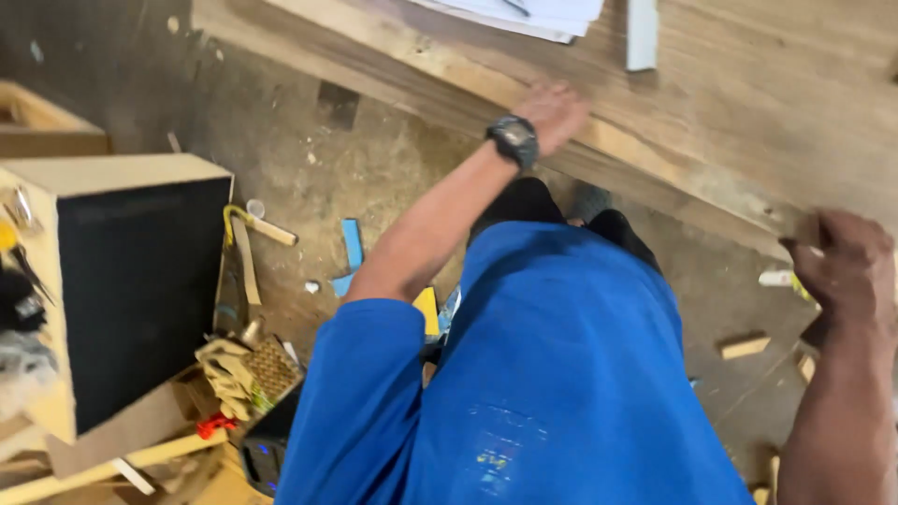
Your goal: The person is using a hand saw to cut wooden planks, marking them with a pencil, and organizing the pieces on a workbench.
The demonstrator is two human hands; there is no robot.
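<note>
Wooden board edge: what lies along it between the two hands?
In the head view, only bare board edge runs between the left hand and the right hand; nothing rests there.

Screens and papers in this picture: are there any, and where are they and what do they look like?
Wristwatch: on the left wrist, near the wooden board; black, with a small dark face, too blurred to tell more.
Papers: top edge, lying on the board; a white stack of sheets.
Black device: bottom left, on the floor; dark, with a small bluish lit panel.
No packages or signs show.
</note>
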